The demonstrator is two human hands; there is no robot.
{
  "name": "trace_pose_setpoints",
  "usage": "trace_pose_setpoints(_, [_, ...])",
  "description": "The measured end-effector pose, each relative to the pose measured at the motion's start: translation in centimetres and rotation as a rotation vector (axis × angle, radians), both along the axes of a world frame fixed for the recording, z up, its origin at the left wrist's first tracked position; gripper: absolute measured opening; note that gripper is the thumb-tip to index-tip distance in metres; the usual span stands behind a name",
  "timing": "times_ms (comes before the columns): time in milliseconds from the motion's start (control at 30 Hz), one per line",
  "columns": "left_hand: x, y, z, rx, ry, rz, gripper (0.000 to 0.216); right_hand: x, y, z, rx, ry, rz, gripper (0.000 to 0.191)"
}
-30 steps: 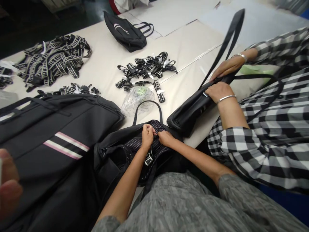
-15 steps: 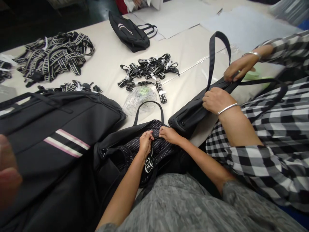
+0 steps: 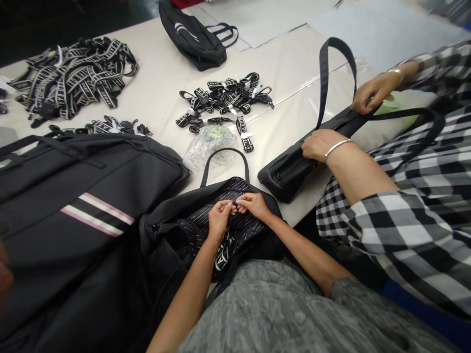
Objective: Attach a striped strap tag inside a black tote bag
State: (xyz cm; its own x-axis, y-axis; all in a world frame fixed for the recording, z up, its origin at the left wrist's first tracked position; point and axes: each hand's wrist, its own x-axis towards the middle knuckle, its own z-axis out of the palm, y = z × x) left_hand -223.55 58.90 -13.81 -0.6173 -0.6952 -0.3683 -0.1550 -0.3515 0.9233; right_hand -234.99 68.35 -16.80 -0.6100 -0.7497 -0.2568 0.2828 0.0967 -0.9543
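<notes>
— What comes nearest?

— Left hand (image 3: 220, 218) and right hand (image 3: 253, 203), just above the lap, fingertips meeting. Both pinching a small dark bit (image 3: 234, 202) between thumb and finger. Too tiny to tell what kind of bit.

— Where is that bit?

— At the top of the open black bag (image 3: 169, 233), on its striped lining (image 3: 252, 226). Right under the pinch, hanging down below the left hand, a strap with white letters (image 3: 222, 252).

— How to do this well?

— Most likely: pinch firmly but softly. Press the lining flat with the spare fingers. Go slowly, bit by bit. Look closely, being so small. Mind the hanging strap, easy to catch.

— And left of the pinch?

— A big black bag (image 3: 91, 181) with a pink and white stripe, lying flat, touching the open one.

— Just past the pinch?

— The open bag's handle (image 3: 224, 151), standing up in a loop. Behind it a clear plastic bag (image 3: 206, 147), then a bunch of short straps (image 3: 224, 98) on the table (image 3: 154, 103).

— Right of the pinch?

— Another person's hand (image 3: 320, 144) and a second one (image 3: 371, 93), both gripping another black bag (image 3: 290, 169). Near the pinch, not touching it.

— Farthest away?

— A big pile of straps (image 3: 73, 73) far off to the left, and a small black bag (image 3: 191, 37) at the far end.
</notes>
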Motion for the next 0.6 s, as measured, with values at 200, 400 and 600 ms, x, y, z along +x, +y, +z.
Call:
trace_pose_setpoints(200, [-0.12,-0.38,-0.61,-0.143,-0.017,-0.064,0.023,0.07,0.39,0.04,-0.017,0.039,-0.008,0.039])
trace_pose_setpoints(400, [0.16,-0.13,-0.40,-0.297,-0.058,-0.146,0.013,0.19,0.81,0.45,-0.016,0.105,0.006,0.026])
trace_pose_setpoints(600, [0.27,0.03,-0.06,-0.369,-0.093,-0.176,0.010,0.26,0.76,0.31,-0.029,0.069,0.025,0.031])
